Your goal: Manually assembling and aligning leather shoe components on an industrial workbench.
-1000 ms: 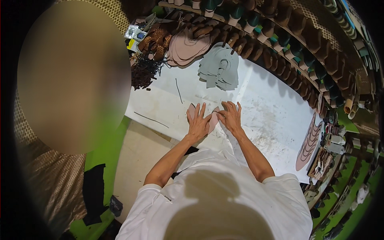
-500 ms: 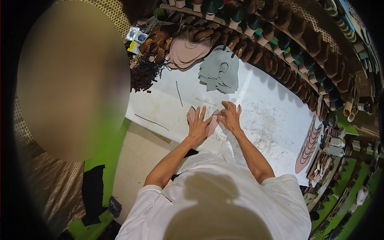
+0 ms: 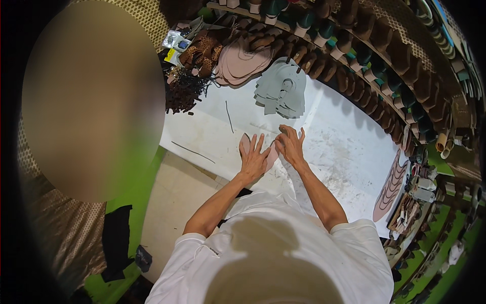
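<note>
1. Your left hand (image 3: 252,158), one: palm down, fingers spread, lying over the pink sole-shaped material without gripping it.
2. Your right hand (image 3: 292,147), one: fingers bent, thumb and index close together at the upper edge of the pink part beside it; whether they have hold of anything, you cannot tell from here.
3. Pink parts, two showing: a left tip (image 3: 245,142) and a right part (image 3: 272,159), both on the table in front of you, one either side of your left fingers. Whether they join beneath is hidden.
4. Dark strips, two, lying apart: an upper strip (image 3: 229,116) and a lower strip (image 3: 193,152).
5. White table (image 3: 334,126), one.
6. Grey cutouts (image 3: 291,93), one stack, beyond your hands.
7. Large pink sheets (image 3: 243,63), one stack, left of the grey.
8. Dark-lined pink pieces (image 3: 391,190), one overlapping row, far right.
</note>
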Motion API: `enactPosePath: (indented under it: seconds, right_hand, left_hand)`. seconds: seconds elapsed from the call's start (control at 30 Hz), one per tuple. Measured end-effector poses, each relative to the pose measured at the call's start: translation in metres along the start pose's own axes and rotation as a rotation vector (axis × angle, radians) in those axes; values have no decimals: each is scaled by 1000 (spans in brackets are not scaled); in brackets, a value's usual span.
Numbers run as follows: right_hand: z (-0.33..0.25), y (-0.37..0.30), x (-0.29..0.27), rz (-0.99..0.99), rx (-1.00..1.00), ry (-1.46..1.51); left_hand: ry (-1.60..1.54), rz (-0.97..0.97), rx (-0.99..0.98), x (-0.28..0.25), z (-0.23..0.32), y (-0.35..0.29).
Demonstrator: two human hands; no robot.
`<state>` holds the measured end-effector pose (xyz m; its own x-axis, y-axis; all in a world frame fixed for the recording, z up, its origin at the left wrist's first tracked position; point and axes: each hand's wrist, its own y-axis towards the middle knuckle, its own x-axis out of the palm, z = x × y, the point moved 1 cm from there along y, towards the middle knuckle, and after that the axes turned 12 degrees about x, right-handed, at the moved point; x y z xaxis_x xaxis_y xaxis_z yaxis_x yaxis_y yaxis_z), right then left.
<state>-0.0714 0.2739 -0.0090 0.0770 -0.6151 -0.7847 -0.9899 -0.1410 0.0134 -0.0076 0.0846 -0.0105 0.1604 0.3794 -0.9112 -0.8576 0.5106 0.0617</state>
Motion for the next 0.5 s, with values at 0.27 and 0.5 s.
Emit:
enactPosePath:
  seconds: [0.27, 0.5]
  right_hand:
    - [4, -5, 0, -12, 36, 30]
    - [1, -1, -3, -45, 11, 56]
  left_hand:
    - [-31, 48, -3, -2, 2, 0]
    - [20, 39, -1, 1, 3, 2]
